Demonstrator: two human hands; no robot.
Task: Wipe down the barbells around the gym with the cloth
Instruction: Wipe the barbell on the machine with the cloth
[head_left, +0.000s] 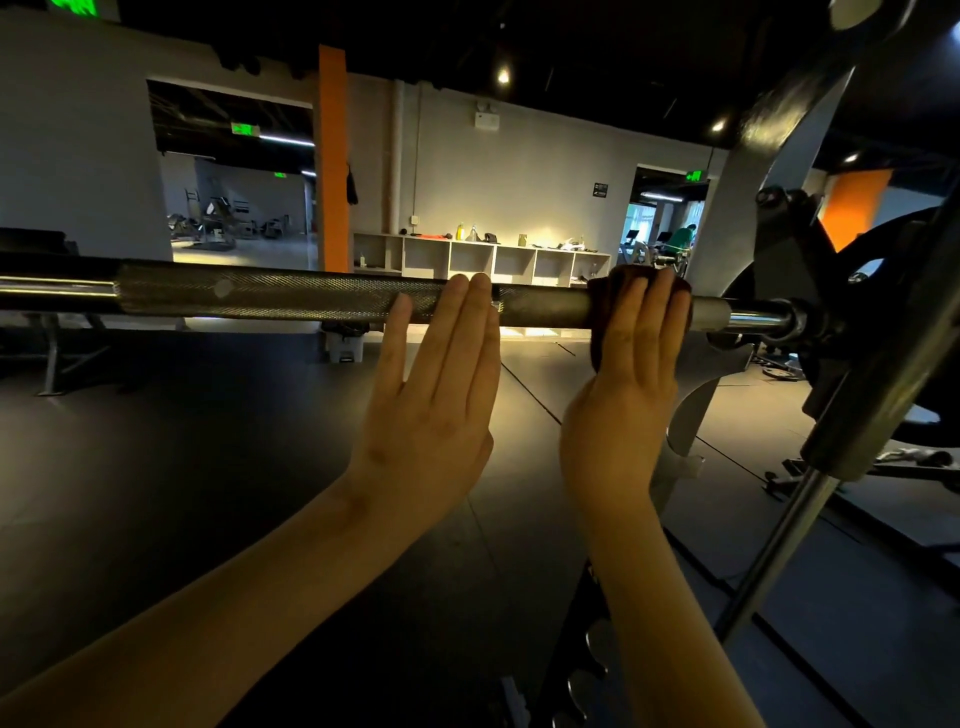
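While the wipe of this one bar is judged under way, no finished part can be told from an unwiped one, and any other barbells in the gym are out of view and presumably still to be done.

Item 1. Barbell (311, 299): lies level across the view at chest height. It has a long dark knurled middle and a smooth bright sleeve at each end. Its surface gives no sign of which stretch has been cleaned. The long knurled run to the left of the hands probably remains.

Item 2. Weight plate (883, 244): black, mounted on the bar's right end, beside the grey rack upright (727, 234).

Item 3. Shelf unit (483, 260): pale cubbies against the far wall, well apart from the work, with small oddments on top.

Item 4. Left hand (431, 415): forearm extended. The hand is flat, with fingers straight and close together and their tips resting against the knurling near mid-bar. It grips nothing and is judged to be steadying the bar.

Item 5. Right hand (623, 415): just beside the left, not touching it. Its fingers lie nearly straight over the cloth, pressing it to the bar. The thumb is hidden, so whether it hooks beneath cannot be told.

Item 6. Cloth (602, 312): dark and bunched, at the right end of the knurling, between the right palm and the bar, with a fold hanging just below.
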